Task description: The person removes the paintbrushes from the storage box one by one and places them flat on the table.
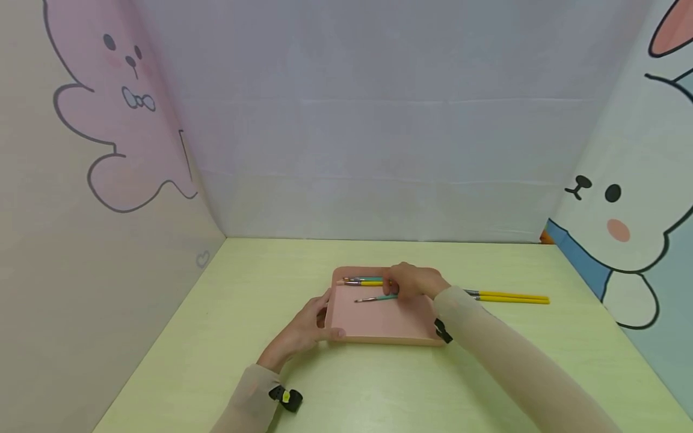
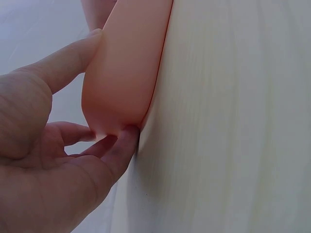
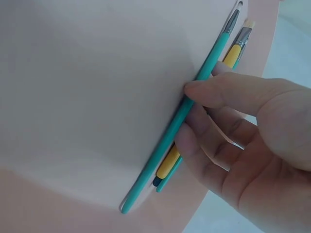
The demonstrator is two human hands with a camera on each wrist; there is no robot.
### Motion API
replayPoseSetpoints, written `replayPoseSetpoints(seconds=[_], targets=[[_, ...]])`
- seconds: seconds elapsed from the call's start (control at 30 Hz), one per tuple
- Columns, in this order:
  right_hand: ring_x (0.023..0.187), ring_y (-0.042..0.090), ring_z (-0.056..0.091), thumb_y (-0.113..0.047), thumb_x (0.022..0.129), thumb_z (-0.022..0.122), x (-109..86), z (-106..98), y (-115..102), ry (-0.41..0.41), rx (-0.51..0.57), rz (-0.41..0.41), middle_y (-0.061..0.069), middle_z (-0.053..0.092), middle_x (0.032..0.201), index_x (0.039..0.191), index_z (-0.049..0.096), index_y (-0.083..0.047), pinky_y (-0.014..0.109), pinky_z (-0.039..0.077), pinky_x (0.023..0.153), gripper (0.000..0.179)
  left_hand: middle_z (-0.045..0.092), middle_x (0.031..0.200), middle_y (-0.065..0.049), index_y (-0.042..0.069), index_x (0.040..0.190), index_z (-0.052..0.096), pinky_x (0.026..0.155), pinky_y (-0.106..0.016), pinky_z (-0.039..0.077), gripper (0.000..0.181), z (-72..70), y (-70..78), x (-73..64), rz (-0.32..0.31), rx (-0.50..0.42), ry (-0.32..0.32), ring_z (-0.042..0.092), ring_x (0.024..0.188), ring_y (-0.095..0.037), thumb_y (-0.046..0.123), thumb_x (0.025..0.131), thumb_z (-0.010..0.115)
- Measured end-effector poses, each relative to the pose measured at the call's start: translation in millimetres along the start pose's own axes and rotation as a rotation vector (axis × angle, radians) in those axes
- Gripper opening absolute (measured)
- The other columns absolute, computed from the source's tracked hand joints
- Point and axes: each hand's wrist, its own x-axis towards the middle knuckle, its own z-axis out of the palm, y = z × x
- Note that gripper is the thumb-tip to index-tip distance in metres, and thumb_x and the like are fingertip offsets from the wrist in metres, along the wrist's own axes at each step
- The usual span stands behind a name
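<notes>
Person at a pale yellow-green table (image 1: 249, 288), both hands at work over a shallow pink rectangular tray with rounded corners (image 1: 354, 322). Tray sits between the two hands, under the right one.

Left hand (image 1: 303, 328): grips the tray at its near left corner, thumb on the near side, fingers curled against the side wall. Right hand (image 1: 414, 281): reaches over the tray, thumb and fingers pinching a slim teal-handled paintbrush with a metal ferrule (image 3: 166, 138). Bristle end points toward the left hand's side. Whether that brush touches the tray floor, cannot tell.

Just past the right hand's fingers, inside the tray along its far edge: a yellow-handled paintbrush with pale bristles (image 3: 167, 163) and a second, thinner teal paintbrush (image 3: 170, 174), side by side.

Right of the right wrist, outside the tray: two long yellow brush handles (image 1: 514, 295), close together, silver ferrules partly behind the sleeve.

Light sleeves on both arms; black wrist device (image 1: 286, 397) behind the left hand.
</notes>
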Motion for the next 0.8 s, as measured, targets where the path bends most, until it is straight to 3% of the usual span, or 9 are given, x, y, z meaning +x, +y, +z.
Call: replayPoseSetpoints(seconds=[0.27,0.5,0.8], targets=[[0.091,0.017,0.056,0.010,0.092,0.071,3.3,0,4,0.009,-0.020,-0.042,0.000,0.065,0.099,0.100,0.072,-0.021,0.037,0.047,0.078,0.032,0.040,0.157,-0.019,0.016,0.171,0.023,0.116,-0.053,0.044,0.106,0.2,1.0,-0.8,-0.004,0.004,0.003,0.051,0.135,-0.032,0.020,0.089,0.089],[0.088,0.016,0.055,0.016,0.086,0.068,-3.1,-11,12,0.084,-0.004,-0.220,0.002,0.068,0.098,0.100,0.074,-0.011,0.033,0.050,0.081,0.032,0.039,0.158,-0.019,0.015,0.171,0.022,0.117,-0.053,0.043,0.107,1.2,1.4,0.2,-0.012,-0.004,0.007,0.051,0.137,-0.033,0.021,0.088,0.090],[0.088,0.016,0.063,0.008,0.090,0.074,-14.7,-28,18,0.146,0.006,-0.324,0.002,0.072,0.095,0.096,0.075,-0.010,0.032,0.055,0.079,0.019,0.039,0.156,-0.019,0.016,0.171,0.023,0.117,-0.053,0.043,0.106,2.2,-1.1,1.0,-0.005,-0.026,0.004,0.051,0.135,-0.032,0.020,0.089,0.089]])
